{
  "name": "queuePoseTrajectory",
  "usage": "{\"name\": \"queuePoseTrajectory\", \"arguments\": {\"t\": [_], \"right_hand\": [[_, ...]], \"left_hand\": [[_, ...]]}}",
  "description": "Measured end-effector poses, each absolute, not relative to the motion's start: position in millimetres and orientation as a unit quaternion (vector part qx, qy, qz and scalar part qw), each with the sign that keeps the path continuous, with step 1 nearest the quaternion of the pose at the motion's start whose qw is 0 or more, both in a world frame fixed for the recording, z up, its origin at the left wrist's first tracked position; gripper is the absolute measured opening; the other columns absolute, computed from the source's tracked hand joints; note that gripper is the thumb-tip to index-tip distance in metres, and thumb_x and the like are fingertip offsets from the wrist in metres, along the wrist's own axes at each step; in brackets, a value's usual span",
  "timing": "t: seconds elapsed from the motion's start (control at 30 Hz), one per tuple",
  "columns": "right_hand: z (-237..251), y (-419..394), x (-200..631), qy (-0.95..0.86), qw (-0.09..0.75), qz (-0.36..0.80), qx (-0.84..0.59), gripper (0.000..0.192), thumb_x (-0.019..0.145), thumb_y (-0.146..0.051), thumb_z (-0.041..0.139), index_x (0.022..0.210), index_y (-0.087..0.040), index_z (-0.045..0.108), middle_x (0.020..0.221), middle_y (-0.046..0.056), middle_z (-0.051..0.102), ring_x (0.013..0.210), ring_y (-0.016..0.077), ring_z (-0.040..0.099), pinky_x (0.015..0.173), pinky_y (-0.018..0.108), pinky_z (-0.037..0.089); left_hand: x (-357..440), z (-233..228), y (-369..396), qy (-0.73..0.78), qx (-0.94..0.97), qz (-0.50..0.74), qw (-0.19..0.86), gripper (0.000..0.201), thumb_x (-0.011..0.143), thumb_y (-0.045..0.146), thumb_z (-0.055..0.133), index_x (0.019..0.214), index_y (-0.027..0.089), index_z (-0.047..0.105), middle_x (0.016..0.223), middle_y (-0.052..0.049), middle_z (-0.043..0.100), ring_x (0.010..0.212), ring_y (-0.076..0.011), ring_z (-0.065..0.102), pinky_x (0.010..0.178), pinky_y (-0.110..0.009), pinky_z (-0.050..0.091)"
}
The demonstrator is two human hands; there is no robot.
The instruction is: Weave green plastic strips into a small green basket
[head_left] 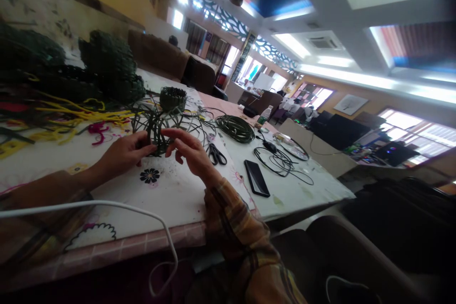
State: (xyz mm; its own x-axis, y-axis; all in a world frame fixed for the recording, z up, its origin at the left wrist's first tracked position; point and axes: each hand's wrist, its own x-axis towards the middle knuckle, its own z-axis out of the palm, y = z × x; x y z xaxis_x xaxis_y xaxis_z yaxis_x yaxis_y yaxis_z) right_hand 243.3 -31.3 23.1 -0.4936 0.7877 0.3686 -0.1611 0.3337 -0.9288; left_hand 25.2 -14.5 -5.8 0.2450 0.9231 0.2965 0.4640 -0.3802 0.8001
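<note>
Behind both hands, half-hidden weave

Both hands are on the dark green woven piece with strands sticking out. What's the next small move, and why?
Probably pinch one loose strand with the right hand and tuck it across the woven piece, while the left hand steadies it. Both hands grip the piece above the table, and many unwoven strands fan out from it, so the weave looks unfinished. The scissors lie untouched nearby.
</note>
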Motion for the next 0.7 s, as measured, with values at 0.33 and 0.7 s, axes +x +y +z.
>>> {"name": "queuePoseTrajectory", "arguments": {"t": [0.33, 0.7], "right_hand": [[19.7, -25.5, 239.1, -0.581, 0.515, 0.592, -0.215, 0.046, 0.084, -0.062, 0.064, 0.107, -0.026, 0.046, 0.106, 0.004, 0.072, 0.066, 0.0093, 0.058, 0.048, 0.019, 0.045], [14.2, -24.5, 221.8, -0.596, 0.579, 0.504, -0.236, 0.051, 0.077, -0.038, 0.077, 0.105, -0.030, 0.035, 0.089, -0.008, 0.063, 0.062, 0.0084, 0.062, 0.060, 0.027, 0.062]], "left_hand": [[31.0, 0.4, -16.3, 0.413, 0.695, 0.466, 0.359, 0.036, 0.075, 0.053, 0.068, 0.075, 0.020, 0.053, 0.063, 0.005, 0.051, 0.044, -0.0089, 0.046, 0.041, -0.023, 0.039], [38.6, -2.2, -19.4, 0.406, 0.620, 0.535, 0.406, 0.036, 0.073, 0.049, 0.073, 0.075, 0.019, 0.054, 0.062, 0.005, 0.053, 0.047, -0.0087, 0.047, 0.041, -0.021, 0.036]]}}
